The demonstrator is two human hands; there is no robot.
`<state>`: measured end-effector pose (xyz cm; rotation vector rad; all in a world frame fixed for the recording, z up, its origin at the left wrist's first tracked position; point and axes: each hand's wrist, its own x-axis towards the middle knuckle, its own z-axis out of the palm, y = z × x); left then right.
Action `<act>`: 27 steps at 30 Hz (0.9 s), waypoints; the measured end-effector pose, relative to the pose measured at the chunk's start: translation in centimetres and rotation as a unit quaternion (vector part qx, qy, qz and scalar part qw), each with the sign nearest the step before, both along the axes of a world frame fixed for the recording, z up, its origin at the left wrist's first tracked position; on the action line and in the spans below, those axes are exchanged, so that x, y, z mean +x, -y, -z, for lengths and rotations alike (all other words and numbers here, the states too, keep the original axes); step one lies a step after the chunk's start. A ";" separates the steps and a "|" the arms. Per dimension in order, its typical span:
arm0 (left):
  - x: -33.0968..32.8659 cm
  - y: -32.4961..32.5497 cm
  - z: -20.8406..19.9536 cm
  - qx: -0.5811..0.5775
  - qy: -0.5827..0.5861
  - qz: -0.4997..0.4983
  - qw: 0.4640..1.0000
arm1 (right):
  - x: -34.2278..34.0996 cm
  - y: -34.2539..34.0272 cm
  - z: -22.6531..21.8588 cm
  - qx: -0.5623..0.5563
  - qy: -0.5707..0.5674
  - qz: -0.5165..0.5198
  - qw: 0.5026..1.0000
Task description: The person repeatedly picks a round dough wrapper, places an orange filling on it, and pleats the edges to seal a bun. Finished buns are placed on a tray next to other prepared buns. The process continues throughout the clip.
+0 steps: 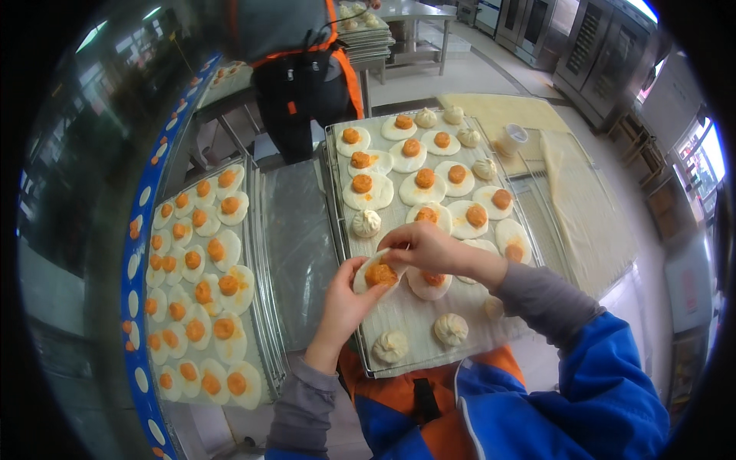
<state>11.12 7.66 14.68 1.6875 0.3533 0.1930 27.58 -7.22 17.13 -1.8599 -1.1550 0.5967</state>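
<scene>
My left hand (pixel 343 304) cradles a round dough wrapper (pixel 363 280) with a lump of orange filling (pixel 381 274) in its middle. The fingertips of my right hand (pixel 433 247) pinch the wrapper's upper right edge, which is lifted. Both hands are above a lined tray (pixel 479 337). Flat wrappers topped with orange filling, such as this one (pixel 424 181), lie in rows on it. Finished pleated buns stand along its right side and near end, among them one bun (pixel 451 330) close to me. Another pleated bun (pixel 366 223) stands just beyond my hands.
To the left, a second tray (pixel 264 337) carries many filled wrappers. Past it runs a blue conveyor belt (pixel 140 264) with more wrappers. A person (pixel 295 84) stands beyond the trays. A white cup (pixel 514 136) and a pale cloth (pixel 571 184) are at the right.
</scene>
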 end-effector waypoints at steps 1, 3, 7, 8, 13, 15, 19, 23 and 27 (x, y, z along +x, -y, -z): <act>-0.4 0.1 -0.9 -0.118 0.015 -0.002 0.993 | -0.3 0.4 -1.0 0.034 -0.096 0.000 0.995; -1.9 0.8 -2.7 -0.301 0.043 -0.002 0.953 | -1.1 1.5 -3.3 0.026 -0.298 0.015 0.954; -8.0 5.1 -5.9 -0.511 0.061 0.025 0.857 | -6.0 5.3 -5.8 0.094 -0.347 -0.028 0.933; -9.4 6.6 -6.2 -0.562 0.062 0.038 0.824 | -7.2 6.4 -5.9 0.067 -0.278 -0.027 0.958; -13.8 11.9 -3.5 -0.445 -0.036 -0.061 0.893 | -11.6 11.3 -3.2 0.079 -0.056 -0.052 0.994; -15.1 12.8 -2.2 -0.420 -0.063 -0.058 0.903 | -12.9 12.8 -1.8 0.040 -0.079 -0.065 0.994; -16.5 13.5 0.0 -0.381 -0.123 -0.043 0.915 | -15.1 14.3 0.4 0.078 0.024 -0.097 0.992; -17.2 14.8 0.5 -0.114 -0.147 0.000 0.983 | -16.5 15.3 0.9 0.050 -0.073 -0.097 0.991; -17.4 15.3 0.5 0.018 -0.071 0.003 0.997 | -16.7 15.4 1.7 -0.032 -0.168 -0.099 0.980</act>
